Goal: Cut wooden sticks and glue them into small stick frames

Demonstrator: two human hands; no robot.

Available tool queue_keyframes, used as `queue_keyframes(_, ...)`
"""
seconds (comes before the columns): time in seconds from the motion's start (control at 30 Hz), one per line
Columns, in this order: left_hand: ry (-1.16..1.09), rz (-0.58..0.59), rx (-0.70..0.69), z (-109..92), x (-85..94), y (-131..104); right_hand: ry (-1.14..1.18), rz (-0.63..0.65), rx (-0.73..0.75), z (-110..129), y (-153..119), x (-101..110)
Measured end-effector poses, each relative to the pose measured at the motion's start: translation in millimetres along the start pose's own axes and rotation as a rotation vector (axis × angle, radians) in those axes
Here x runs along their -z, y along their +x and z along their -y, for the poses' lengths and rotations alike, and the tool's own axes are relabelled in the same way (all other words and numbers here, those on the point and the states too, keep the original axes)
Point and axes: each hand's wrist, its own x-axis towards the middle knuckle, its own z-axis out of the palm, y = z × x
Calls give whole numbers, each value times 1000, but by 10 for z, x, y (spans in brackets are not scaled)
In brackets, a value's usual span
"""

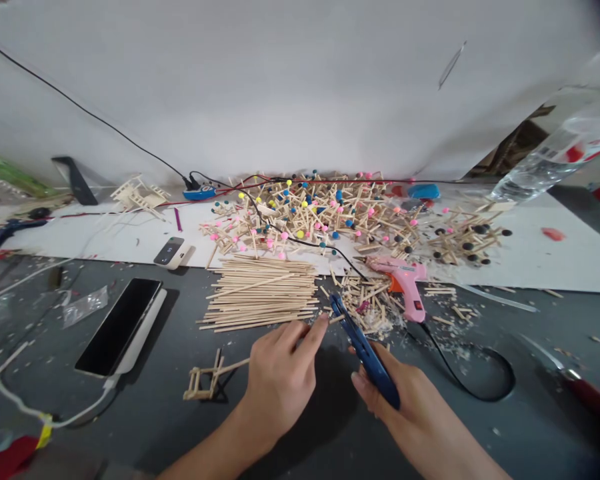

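Observation:
My left hand (285, 363) is closed around a thin wooden stick (337, 319), whose short end pokes out past the fingertips. That end reaches the jaws of a blue hand tool (367, 357), which looks like cutting pliers. Wrapped about the tool's handles is my right hand (405, 393), closed. Left of my left hand, a small frame of glued sticks (200, 385) rests on the grey table; a stick between it and the hand partly overlaps it in view. Just beyond both hands lie a row of long wooden sticks (263, 293) and a heap of short cut pieces (363, 300).
A pink glue gun (407, 283) lies on the right, its black cord looping on the table. Behind is a pile of stick pieces with coloured balls (300, 213). A phone (120, 327) with a white cable is left; a red-handled knife (570, 375) and tilted bottle (550, 163) are right.

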Motion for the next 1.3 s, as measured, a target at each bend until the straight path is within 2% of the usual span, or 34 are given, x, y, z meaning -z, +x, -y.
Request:
queue_keyframes(0.13, -7, -2, 0, -5, -21, -3, -49, -8, -29, -24, 7, -2)
queue_keyframes(0.47, -35, 12, 9, 17, -62, -7, -246, -147, -1, -99, 14, -45)
queue_keyframes(0.8, -119, 1, 52, 45, -108, -32, -249, -121, -20, -82, 55, -49)
queue_keyframes(1.03, -97, 5, 57, 37, -101, -2, -259, -153, 5, -77, 63, -66)
queue_keyframes(1.3, -100, 34, 90, 52, -143, -24, -315, -131, -34, -117, 113, -82)
